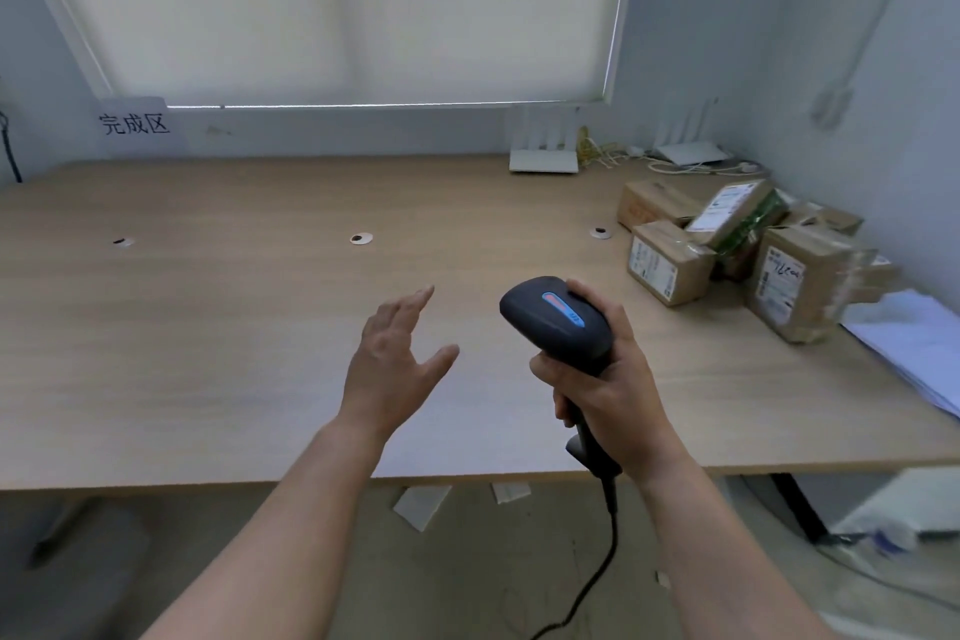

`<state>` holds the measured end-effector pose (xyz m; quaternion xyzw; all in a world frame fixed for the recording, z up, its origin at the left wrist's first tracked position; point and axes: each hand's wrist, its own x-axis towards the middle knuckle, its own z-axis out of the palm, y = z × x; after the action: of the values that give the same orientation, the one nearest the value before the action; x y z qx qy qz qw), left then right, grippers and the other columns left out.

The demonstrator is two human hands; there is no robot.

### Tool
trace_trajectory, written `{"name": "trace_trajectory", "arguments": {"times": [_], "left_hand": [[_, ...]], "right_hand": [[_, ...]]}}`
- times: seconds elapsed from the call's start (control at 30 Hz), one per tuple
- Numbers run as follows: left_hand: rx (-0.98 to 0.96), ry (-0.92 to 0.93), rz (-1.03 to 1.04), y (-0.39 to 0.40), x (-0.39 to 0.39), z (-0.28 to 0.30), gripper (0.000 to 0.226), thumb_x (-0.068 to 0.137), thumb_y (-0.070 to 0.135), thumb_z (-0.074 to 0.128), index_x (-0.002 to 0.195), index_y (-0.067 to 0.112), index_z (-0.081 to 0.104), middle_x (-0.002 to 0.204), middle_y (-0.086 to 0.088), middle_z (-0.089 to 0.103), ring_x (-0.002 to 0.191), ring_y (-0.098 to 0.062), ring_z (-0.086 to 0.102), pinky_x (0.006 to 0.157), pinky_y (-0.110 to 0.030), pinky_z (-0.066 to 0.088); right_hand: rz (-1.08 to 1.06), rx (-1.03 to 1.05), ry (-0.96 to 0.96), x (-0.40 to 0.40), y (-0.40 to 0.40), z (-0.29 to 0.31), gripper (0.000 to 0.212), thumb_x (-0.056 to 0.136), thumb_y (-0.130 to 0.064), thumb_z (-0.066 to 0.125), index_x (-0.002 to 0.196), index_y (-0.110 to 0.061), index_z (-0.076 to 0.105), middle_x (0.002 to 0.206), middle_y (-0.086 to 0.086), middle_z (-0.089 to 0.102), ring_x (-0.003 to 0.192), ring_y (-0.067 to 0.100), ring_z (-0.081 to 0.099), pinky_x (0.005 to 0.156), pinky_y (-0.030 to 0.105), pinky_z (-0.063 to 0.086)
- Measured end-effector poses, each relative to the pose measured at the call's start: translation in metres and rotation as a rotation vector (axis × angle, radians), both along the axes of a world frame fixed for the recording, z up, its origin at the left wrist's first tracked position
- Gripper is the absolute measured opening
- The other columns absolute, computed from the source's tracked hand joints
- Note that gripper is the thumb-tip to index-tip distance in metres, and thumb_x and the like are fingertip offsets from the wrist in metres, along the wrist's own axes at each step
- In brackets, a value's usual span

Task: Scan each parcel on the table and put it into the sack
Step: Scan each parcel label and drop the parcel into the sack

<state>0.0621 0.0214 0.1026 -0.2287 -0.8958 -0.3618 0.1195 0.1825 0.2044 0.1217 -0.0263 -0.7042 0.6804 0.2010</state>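
Observation:
My right hand (610,390) grips the handle of a black barcode scanner (558,320), held above the wooden table (234,327) with its head pointing away from me; its cable hangs down past the table's front edge. My left hand (395,364) hovers over the table just left of the scanner, fingers straight and spread, holding nothing. Several brown cardboard parcels (670,263) with white labels are piled at the table's right side, well beyond both hands. A white sack-like sheet (914,343) lies at the right edge, next to the pile.
Two white routers (543,161) and cables stand at the back right by the wall. A paper sign (134,124) hangs at the back left. Three round cable holes (361,238) dot the table. Scraps of paper (422,507) lie on the floor under the front edge.

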Motion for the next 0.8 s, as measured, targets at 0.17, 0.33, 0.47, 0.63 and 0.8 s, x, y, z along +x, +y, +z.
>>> {"name": "trace_trajectory", "arguments": {"times": [0.17, 0.33, 0.47, 0.63, 0.8], "left_hand": [[-0.003, 0.017, -0.083, 0.04, -0.013, 0.0, 0.069, 0.085, 0.031, 0.069, 0.145, 0.028, 0.035, 0.14, 0.003, 0.043, 0.131, -0.017, 0.037, 0.094, -0.022, 0.03], [0.026, 0.024, -0.161, 0.083, -0.03, -0.005, 0.069, 0.084, 0.03, 0.07, 0.145, 0.028, 0.037, 0.14, 0.004, 0.044, 0.13, -0.016, 0.038, 0.094, -0.02, 0.03], [0.028, 0.009, -0.225, 0.125, -0.054, -0.012, 0.069, 0.085, 0.031, 0.07, 0.145, 0.029, 0.036, 0.14, 0.004, 0.043, 0.13, -0.016, 0.037, 0.094, -0.021, 0.031], [0.009, -0.02, -0.307, 0.178, -0.091, -0.016, 0.07, 0.084, 0.032, 0.07, 0.145, 0.029, 0.036, 0.14, 0.004, 0.043, 0.131, -0.017, 0.037, 0.094, -0.023, 0.033], [-0.013, -0.054, -0.387, 0.225, -0.131, -0.019, 0.07, 0.085, 0.032, 0.069, 0.146, 0.031, 0.034, 0.142, 0.005, 0.04, 0.132, -0.014, 0.034, 0.094, -0.02, 0.031]], "right_hand": [[-0.068, 0.015, 0.009, 0.004, 0.03, -0.003, 0.069, 0.083, 0.005, 0.071, 0.125, -0.045, 0.051, 0.111, 0.0, 0.06, 0.051, 0.023, 0.049, 0.048, 0.029, 0.044], [-0.144, 0.024, 0.008, 0.0, 0.061, -0.005, 0.067, 0.073, -0.012, 0.073, 0.123, -0.05, 0.051, 0.114, 0.008, 0.058, 0.052, 0.021, 0.05, 0.047, 0.029, 0.044], [-0.218, 0.04, -0.024, -0.012, 0.093, -0.01, 0.067, 0.072, -0.014, 0.073, 0.125, -0.049, 0.05, 0.115, 0.008, 0.058, 0.05, 0.022, 0.05, 0.046, 0.028, 0.044], [-0.307, 0.033, -0.06, -0.038, 0.134, -0.014, 0.069, 0.075, -0.009, 0.075, 0.122, -0.053, 0.051, 0.109, 0.006, 0.059, 0.049, 0.021, 0.049, 0.046, 0.027, 0.043], [-0.405, 0.024, -0.083, -0.07, 0.173, -0.022, 0.072, 0.078, -0.001, 0.075, 0.125, -0.05, 0.051, 0.107, 0.008, 0.06, 0.049, 0.022, 0.05, 0.045, 0.028, 0.044]]}}
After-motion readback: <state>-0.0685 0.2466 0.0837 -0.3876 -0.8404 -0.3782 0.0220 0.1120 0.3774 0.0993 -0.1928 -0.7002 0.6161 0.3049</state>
